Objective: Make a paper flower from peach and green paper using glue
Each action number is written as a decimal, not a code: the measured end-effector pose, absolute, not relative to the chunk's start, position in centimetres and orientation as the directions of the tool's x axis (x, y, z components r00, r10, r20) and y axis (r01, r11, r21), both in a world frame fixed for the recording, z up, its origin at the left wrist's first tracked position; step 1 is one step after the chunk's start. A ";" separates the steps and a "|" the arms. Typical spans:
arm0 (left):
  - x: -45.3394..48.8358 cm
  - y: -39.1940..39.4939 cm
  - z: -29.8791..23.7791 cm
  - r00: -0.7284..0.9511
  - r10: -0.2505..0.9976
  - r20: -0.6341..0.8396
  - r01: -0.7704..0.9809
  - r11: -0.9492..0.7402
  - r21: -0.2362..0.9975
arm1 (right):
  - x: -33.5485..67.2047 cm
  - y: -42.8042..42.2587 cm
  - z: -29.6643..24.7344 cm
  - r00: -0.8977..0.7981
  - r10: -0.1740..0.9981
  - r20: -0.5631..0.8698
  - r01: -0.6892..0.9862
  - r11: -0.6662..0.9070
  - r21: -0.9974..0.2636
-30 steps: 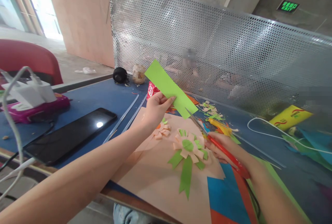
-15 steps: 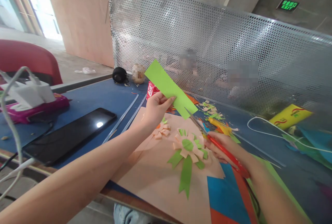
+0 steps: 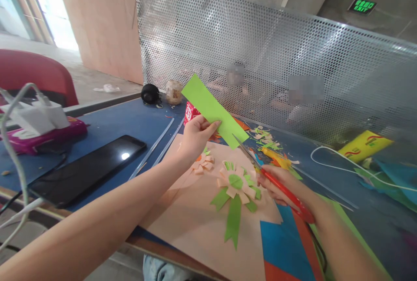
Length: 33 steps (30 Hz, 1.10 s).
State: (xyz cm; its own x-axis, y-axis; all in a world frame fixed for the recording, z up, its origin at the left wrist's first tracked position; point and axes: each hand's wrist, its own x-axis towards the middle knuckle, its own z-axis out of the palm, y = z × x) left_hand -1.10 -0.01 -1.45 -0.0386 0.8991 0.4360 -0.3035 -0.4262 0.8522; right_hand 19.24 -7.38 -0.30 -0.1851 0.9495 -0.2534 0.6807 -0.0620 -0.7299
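My left hand pinches a long strip of light green paper and holds it up, tilted, above the table. My right hand grips red-handled scissors, whose blades point up and left to the strip's lower end. Below the two hands a paper rosette of peach and green petals with green ribbon tails lies on a peach sheet. A smaller peach and orange paper piece sits just under my left hand.
A black phone lies at left, near a pink box with white chargers and cables. Paper scraps, a white cable, blue, red and green sheets and a yellow packet lie at right. A perforated metal screen closes the back.
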 end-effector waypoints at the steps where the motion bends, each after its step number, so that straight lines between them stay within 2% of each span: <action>1: -1.1 0.0 -1.5 -0.038 0.900 0.434 -0.305 -0.424 0.853 | 19.3 -7.4 -0.3 -0.188 0.951 -0.248 0.685 -0.054 -0.727; 4: -1.1 0.0 -1.5 -0.039 0.902 0.429 -0.304 -0.420 0.855 | 19.3 -7.4 -0.3 -0.181 0.955 -0.235 0.707 -0.040 -0.706; 13: -1.2 0.1 -1.6 -0.035 0.905 0.425 -0.296 -0.415 0.860 | 19.1 -7.6 0.0 -0.105 0.935 -0.340 0.699 -0.173 -0.693; 22: -1.2 0.3 -1.6 -0.046 0.916 0.398 -0.262 -0.396 0.880 | 19.3 -7.2 -0.5 -0.086 0.940 -0.329 0.724 -0.168 -0.669; 27: -1.2 0.5 -1.7 -0.043 0.923 0.382 -0.248 -0.380 0.891 | 19.5 -6.8 -0.6 -0.067 0.924 -0.376 0.711 -0.220 -0.667; 33: -1.3 0.6 -1.8 -0.035 0.941 0.337 -0.264 -0.334 0.905 | 19.5 -6.8 -0.5 -0.079 0.946 -0.316 0.789 -0.134 -0.600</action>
